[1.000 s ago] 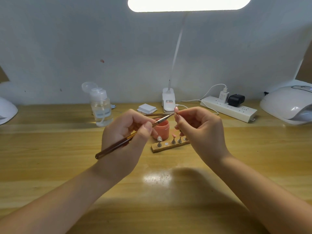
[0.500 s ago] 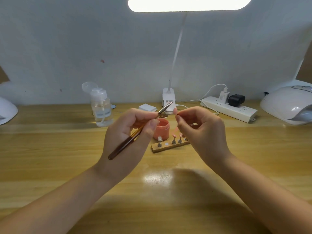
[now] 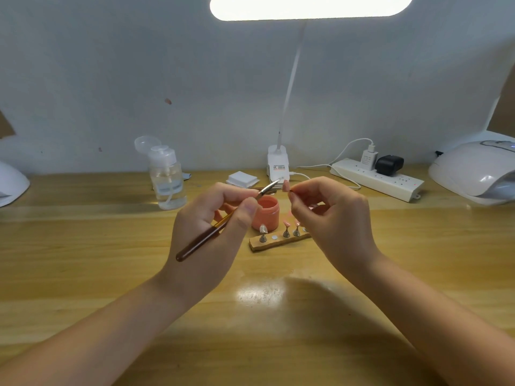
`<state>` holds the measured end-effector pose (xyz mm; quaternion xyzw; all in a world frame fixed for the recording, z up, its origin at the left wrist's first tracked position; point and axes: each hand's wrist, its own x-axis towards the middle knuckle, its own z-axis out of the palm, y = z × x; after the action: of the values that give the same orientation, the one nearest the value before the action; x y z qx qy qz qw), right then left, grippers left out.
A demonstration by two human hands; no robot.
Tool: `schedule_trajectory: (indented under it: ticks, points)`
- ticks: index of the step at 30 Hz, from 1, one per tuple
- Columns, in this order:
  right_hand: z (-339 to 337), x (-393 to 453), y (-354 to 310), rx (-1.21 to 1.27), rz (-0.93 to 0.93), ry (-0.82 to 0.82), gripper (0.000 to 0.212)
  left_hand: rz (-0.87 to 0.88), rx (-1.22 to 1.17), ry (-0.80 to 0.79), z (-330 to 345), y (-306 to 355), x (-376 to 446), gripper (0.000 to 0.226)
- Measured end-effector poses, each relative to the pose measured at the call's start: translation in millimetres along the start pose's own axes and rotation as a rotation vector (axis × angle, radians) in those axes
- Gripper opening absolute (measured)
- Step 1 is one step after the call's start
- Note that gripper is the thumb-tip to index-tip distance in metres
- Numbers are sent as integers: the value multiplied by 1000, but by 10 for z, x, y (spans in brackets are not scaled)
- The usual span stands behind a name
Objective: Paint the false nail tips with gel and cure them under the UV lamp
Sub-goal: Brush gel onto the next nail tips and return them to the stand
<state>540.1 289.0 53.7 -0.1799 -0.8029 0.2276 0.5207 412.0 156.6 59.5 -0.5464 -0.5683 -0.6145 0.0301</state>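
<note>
Head view: the left hand (image 3: 211,232) grips the brush (image 3: 223,221), its tip now lifted off the nail tip (image 3: 286,187) pinched by the right hand (image 3: 334,218) — a stroke finished; UV lamp (image 3: 473,171) waits far right.

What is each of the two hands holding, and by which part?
Left hand grips the brush around mid-handle. Right hand pinches a pink nail tip by its lower end.
</note>
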Motion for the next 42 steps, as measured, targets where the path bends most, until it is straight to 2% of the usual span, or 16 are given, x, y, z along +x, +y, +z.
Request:
schedule_trajectory:
  ticks: [9, 14, 18, 25, 27, 31, 34, 39, 42]
  points:
    - [5, 2, 19, -33, -37, 1, 10, 33, 10, 36, 5, 2, -24, 12]
    - [4, 3, 24, -43, -29, 4, 9, 57, 51, -30, 16, 5, -19, 13]
    - [-1, 5, 23, -52, -28, -4, 9, 74, 29, -23, -13, -8, -37, 13]
    - [2, 2, 19, -50, -28, -6, 9, 19, 75, -27, 18, 11, 1, 7]
    - [-3, 0, 21, -61, -32, -7, 8, 25, 84, -50, 7, 10, -12, 14]
    - [-3, 1, 21, -69, -37, -9, 8, 30, 47, -22, -7, 25, -23, 15]
    - [-4, 4, 22, -58, -28, -6, 8, 31, 65, -1, 10, 46, -4, 8]
    - [-3, -1, 11, -15, 12, -16, 9, 40, 47, -70, 9, 40, -18, 15]
    - [-6, -2, 11, 26, 49, -23, 9, 7, -33, -7, 1, 31, -17, 14]
